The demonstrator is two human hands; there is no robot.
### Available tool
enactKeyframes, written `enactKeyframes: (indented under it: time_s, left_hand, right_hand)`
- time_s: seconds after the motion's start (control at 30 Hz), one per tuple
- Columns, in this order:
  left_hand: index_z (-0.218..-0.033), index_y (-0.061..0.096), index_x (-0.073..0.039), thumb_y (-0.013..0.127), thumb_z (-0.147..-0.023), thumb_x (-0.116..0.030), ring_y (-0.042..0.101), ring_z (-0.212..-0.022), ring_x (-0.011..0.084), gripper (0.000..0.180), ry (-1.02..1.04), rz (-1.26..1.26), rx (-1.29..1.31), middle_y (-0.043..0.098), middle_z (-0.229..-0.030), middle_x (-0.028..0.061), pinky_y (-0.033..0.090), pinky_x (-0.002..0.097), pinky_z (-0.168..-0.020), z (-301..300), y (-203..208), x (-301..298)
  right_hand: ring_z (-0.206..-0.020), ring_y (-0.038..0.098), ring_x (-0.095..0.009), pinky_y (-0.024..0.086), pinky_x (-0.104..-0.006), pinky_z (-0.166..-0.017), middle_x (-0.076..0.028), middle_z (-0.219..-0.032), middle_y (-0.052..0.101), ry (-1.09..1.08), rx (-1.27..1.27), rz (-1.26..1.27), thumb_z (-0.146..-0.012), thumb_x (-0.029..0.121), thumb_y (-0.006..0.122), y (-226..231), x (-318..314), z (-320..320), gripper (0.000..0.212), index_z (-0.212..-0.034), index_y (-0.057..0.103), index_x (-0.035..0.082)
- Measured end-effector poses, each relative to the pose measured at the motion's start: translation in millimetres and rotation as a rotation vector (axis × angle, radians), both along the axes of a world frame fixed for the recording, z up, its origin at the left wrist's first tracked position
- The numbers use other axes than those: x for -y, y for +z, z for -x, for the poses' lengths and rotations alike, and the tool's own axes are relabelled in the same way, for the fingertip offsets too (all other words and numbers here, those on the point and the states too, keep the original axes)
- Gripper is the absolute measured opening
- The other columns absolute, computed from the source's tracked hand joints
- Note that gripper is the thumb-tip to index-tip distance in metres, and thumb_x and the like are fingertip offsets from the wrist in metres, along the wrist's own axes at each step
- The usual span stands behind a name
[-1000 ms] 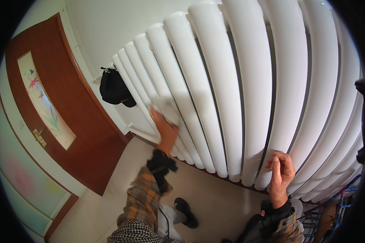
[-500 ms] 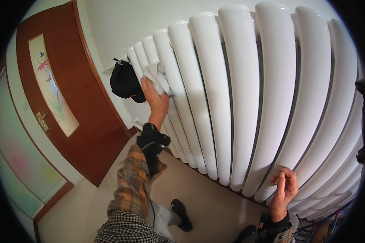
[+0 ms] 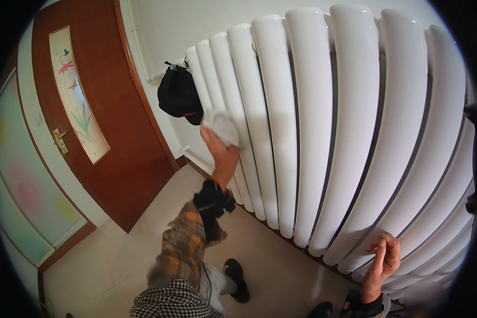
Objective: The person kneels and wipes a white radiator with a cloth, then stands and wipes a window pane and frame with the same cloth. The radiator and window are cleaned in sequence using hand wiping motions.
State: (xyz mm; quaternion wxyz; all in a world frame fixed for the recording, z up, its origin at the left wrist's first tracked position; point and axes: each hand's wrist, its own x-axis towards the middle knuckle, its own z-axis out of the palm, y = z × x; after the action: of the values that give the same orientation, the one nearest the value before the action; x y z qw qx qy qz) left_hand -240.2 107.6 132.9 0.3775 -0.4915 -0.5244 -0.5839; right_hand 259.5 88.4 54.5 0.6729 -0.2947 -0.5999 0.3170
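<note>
A pale grey-white cloth (image 3: 222,127) is bunched in my left hand (image 3: 225,159), whose fingers are closed on it. The hand presses it against the slim columns near the left end of a white radiator (image 3: 312,122). Motion blurs the cloth a little. Just above and left of this hand, a black cap (image 3: 179,93) hangs at the radiator's end. My right hand (image 3: 381,265) is low at the right, in front of the radiator's lower part. Its fingers are loosely bent and somewhat apart, with nothing visible in them. Whether it touches the radiator I cannot tell.
A brown door (image 3: 106,127) with a decorated glass strip stands at the left, beside a frosted, flower-patterned panel (image 3: 26,180). A white pipe (image 3: 199,161) runs low by the radiator's left end. My dark shoe (image 3: 236,281) rests on the pale tiled floor (image 3: 111,265).
My left hand and the cloth have slid down along the radiator. The view has shifted, so the door and cap sit further right. My right hand appears slightly lower and further right.
</note>
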Motion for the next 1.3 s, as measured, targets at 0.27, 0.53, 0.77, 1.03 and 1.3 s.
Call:
enactKeyframes:
  time_s: [0.27, 0.53, 0.77, 1.03, 1.3]
  left_hand:
    - [-0.148, 0.037, 0.007, 0.064, -0.069, 0.010, 0.045, -0.133, 0.0403, 0.083, -0.148, 0.100, 0.372, 0.043, -0.146, 0.0235, 0.032, 0.0436, -0.117, -10.1, -62.8, -4.6]
    - [-0.140, 0.043, 0.008, 0.061, -0.072, 0.013, 0.051, -0.123, 0.0421, 0.070, -0.043, 0.140, 0.273, 0.050, -0.135, 0.0249, 0.039, 0.0405, -0.110, 12.3, -53.1, 23.0]
    - [-0.150, 0.032, 0.006, 0.066, -0.069, 0.009, 0.044, -0.132, 0.0446, 0.088, 0.053, 0.133, 0.066, 0.041, -0.142, 0.0257, 0.033, 0.0423, -0.116, 52.1, -43.3, -7.3]
    - [-0.143, 0.042, 0.006, 0.061, -0.072, 0.010, 0.046, -0.134, 0.0407, 0.074, -0.096, 0.472, 0.725, 0.046, -0.143, 0.0237, 0.033, 0.0414, -0.117, 22.8, -243.5, 5.9]
    - [-0.152, 0.028, 0.008, 0.057, -0.072, 0.012, 0.038, -0.138, 0.0396, 0.085, 0.015, 0.171, 0.263, 0.036, -0.147, 0.0269, 0.027, 0.0399, -0.120, -42.6, -120.6, -3.8]
  right_hand:
    - [-0.067, 0.057, -0.013, 0.043, -0.0241, -0.062, -0.009, -0.086, 0.061, -0.026, 0.018, -0.024, -0.105, 0.013, 0.056, -1.1, -1.0, 0.5, 0.017, -0.109, 0.061, -0.003]
    - [-0.069, 0.056, -0.012, 0.044, -0.0246, -0.063, -0.009, -0.086, 0.060, -0.044, 0.028, -0.036, -0.105, 0.010, 0.054, -3.3, -1.4, 1.8, 0.016, -0.110, 0.061, -0.003]
    - [-0.069, 0.057, -0.013, 0.045, -0.0245, -0.063, -0.009, -0.090, 0.061, -0.057, 0.051, -0.085, -0.105, 0.008, 0.054, -3.6, -1.6, 1.7, 0.015, -0.111, 0.060, -0.004]
    - [-0.072, 0.057, -0.013, 0.047, -0.0252, -0.064, -0.010, -0.092, 0.061, -0.078, 0.058, -0.081, -0.105, 0.007, 0.054, -1.2, 0.3, 4.7, 0.015, -0.112, 0.061, -0.004]
    - [-0.072, 0.057, -0.012, 0.047, -0.0247, -0.065, -0.008, -0.088, 0.061, -0.082, 0.022, -0.038, -0.106, 0.008, 0.054, -5.3, -1.7, 5.6, 0.015, -0.111, 0.062, -0.004]
